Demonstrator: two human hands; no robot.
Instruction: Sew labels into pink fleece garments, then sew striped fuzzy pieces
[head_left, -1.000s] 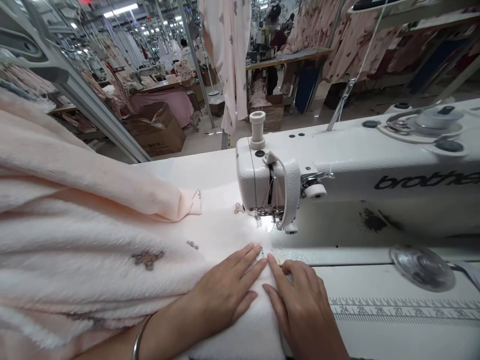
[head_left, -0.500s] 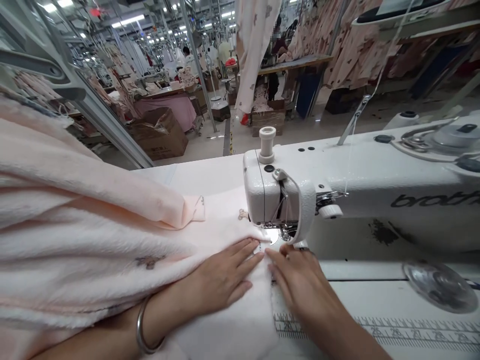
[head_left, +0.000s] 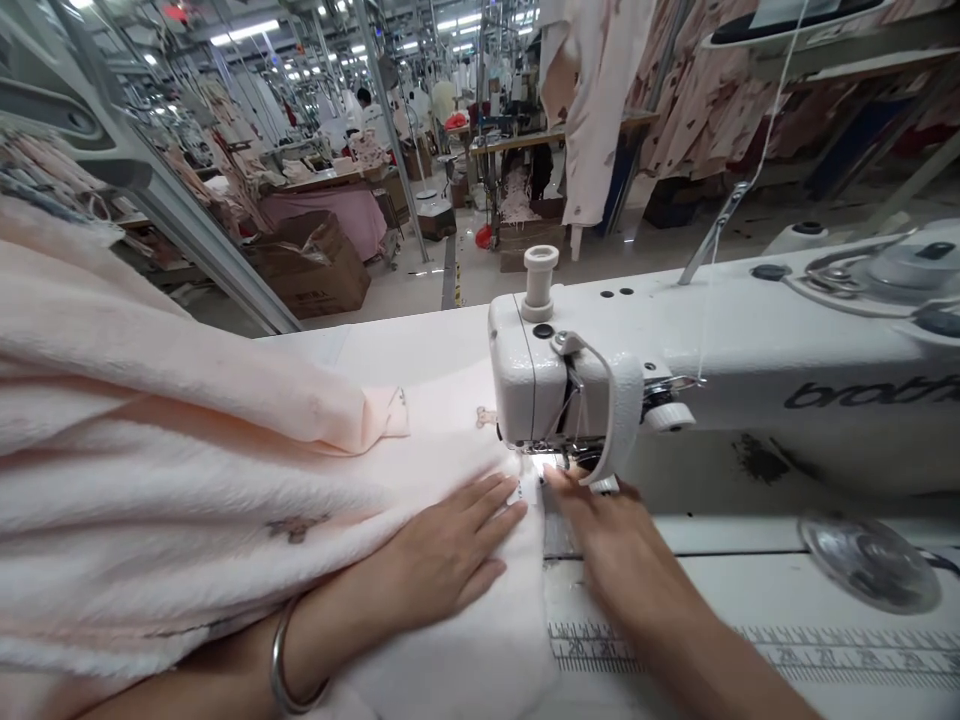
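Observation:
Pale pink fleece fabric [head_left: 450,660] with small bear prints lies under the head of a white sewing machine [head_left: 517,360]. My left hand [head_left: 450,550] rests flat on it, fingers stretched toward the needle area, palm down. A small printed label [head_left: 519,490] shows at those fingertips. My right hand [head_left: 607,520] is at the fabric's right edge, its fingertips beside the lit presser foot [head_left: 559,460]. Its fingers are blurred and partly hidden, so whether they pinch anything cannot be made out. A larger bunched part of the pink fleece [head_left: 187,400] covers the left side.
A printed ruler strip [head_left: 795,655] runs along the table's front. A clear round cover [head_left: 866,565] lies at right. Beyond the machine, pink garment pieces [head_left: 592,110] hang over the aisle, and a cardboard box [head_left: 315,270] stands on the floor.
My right hand has moved forward from the fabric edge to the presser foot. My left hand stays in place on the fleece. The view has shifted slightly.

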